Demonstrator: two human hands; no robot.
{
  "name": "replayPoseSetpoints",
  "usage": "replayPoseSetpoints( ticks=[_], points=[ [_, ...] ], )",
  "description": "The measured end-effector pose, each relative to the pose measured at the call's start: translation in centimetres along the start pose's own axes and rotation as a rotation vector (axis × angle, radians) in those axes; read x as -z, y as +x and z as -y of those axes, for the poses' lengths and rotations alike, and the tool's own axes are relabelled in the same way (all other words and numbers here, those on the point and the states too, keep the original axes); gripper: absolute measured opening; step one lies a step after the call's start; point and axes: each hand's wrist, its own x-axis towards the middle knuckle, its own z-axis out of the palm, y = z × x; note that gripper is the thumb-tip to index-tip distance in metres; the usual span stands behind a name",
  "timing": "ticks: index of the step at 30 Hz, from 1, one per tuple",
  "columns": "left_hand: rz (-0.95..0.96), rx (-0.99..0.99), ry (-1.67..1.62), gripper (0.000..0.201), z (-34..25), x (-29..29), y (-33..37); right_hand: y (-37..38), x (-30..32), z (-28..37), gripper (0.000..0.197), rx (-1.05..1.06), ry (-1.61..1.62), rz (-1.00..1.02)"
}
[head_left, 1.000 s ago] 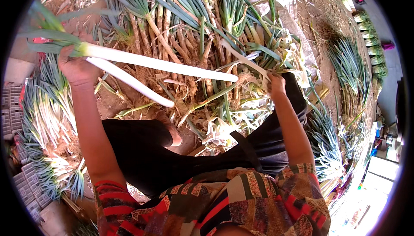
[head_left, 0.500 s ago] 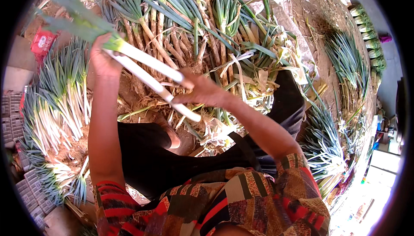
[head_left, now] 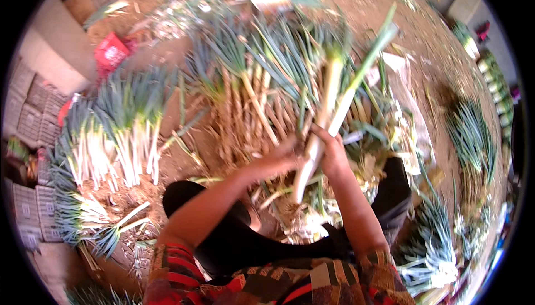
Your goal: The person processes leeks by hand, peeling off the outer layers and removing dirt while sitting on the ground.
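Note:
In front of me, my right hand [head_left: 331, 150] is closed around the white shanks of big green onions [head_left: 315, 152]. Two stalks show, their leaves pointing up and away and their white ends hanging down over the leaf litter. My left hand [head_left: 287, 157] is against the same shanks from the left side; motion smears its fingers, so its grip is unclear. Just beyond my hands lies a heap of uncleaned green onions [head_left: 262, 99] with brown, dirty shanks and green tops. To the left, cleaned green onions [head_left: 131, 149] with white shanks lie in a row.
Peeled skins and scraps [head_left: 304, 221] lie near my knees. A red bag [head_left: 111, 51] sits at the far left, near stacked grey crates [head_left: 33, 104]. More green onion bundles [head_left: 471, 138] lie at right on the dirt floor. A pale sheet [head_left: 404, 88] lies beside the heap.
The green onions have swung from upper left to right of centre. My right hand now grips them where my left hand did before; my left hand has come down to the shanks. The view has shifted.

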Motion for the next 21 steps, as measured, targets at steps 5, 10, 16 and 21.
replayPoseSetpoints(
  ticks=[5,10,16,21],
  points=[
    [0.013,0.258,0.074,0.047,3.2,-5.3,-1.7,0.0,3.8,-0.8,0.035,-0.037,0.147,-0.232],
    [-0.061,0.304,-0.210,0.042,3.6,-9.2,-4.3,-1.2,8.0,-1.2,0.016,-0.059,0.204,-0.239],
    [-0.149,0.377,-0.518,0.030,5.1,-11.7,-8.4,-1.2,8.0,-3.6,0.016,-0.179,0.259,-0.213],
    [-0.381,0.066,0.395,0.039,5.1,-12.7,-11.9,-1.4,6.7,-4.5,0.013,-0.197,0.217,-0.238]
  ],
)
